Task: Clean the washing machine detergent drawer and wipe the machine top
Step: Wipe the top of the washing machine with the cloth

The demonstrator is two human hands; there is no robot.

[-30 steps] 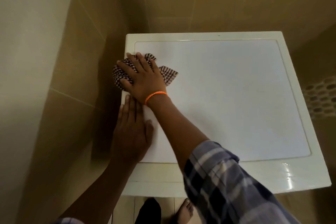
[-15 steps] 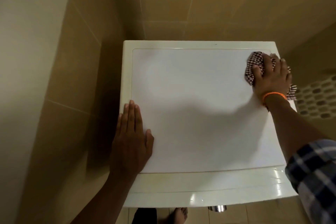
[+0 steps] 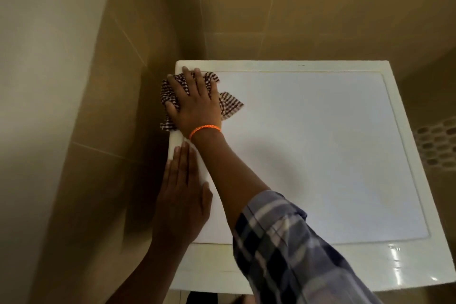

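The white washing machine top (image 3: 320,150) fills the middle and right of the view. My right hand (image 3: 195,103), with an orange band at the wrist, presses a checked brown-and-white cloth (image 3: 229,106) flat onto the top's far left corner. The cloth bunches under my fingers and hangs slightly over the left edge. My left hand (image 3: 182,200) lies flat, fingers together, on the near left edge of the top. The detergent drawer is out of sight.
Beige tiled walls (image 3: 271,7) close in behind and to the left, with a narrow gap beside the machine. A perforated basket (image 3: 439,145) shows past the right edge. The glossy front rim (image 3: 370,269) of the machine faces me.
My right hand swept the cloth from the far right corner back across the top to the far left corner. My left hand stayed planted on the left edge.
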